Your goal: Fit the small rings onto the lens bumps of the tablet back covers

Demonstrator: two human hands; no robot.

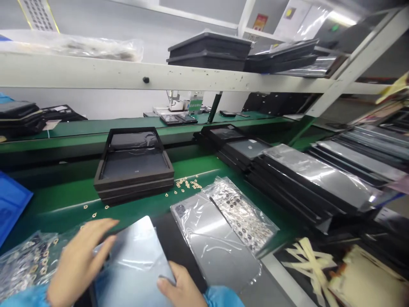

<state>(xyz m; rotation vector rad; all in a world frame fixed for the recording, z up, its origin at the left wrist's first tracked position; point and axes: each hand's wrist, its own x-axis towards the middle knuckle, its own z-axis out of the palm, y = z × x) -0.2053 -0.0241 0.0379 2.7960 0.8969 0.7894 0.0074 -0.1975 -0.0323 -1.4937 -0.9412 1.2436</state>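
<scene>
A pale blue tablet back cover (136, 260) with clear film on it lies tilted in front of me. My right hand (182, 285) grips its right edge, thumb on top. My left hand (81, 258), slightly blurred, is over the left edge with fingers stretched out and thumb apart, holding nothing. Beneath and beside the cover is a black pad (174, 243). To the right lies a grey tablet back cover (220, 243) in clear film. Beyond it rests a clear bag of small ring-shaped parts (244, 217). More such rings (188, 183) are scattered on the green bench.
Stacked black trays (134, 183) with a dark panel inside stand behind my hands. Another bag of small parts (28, 264) and a blue bin (11, 204) are at left. Piled film-covered panels (313, 175) and yellowish tape strips (308, 260) lie right. A shelf beam (191, 76) crosses above.
</scene>
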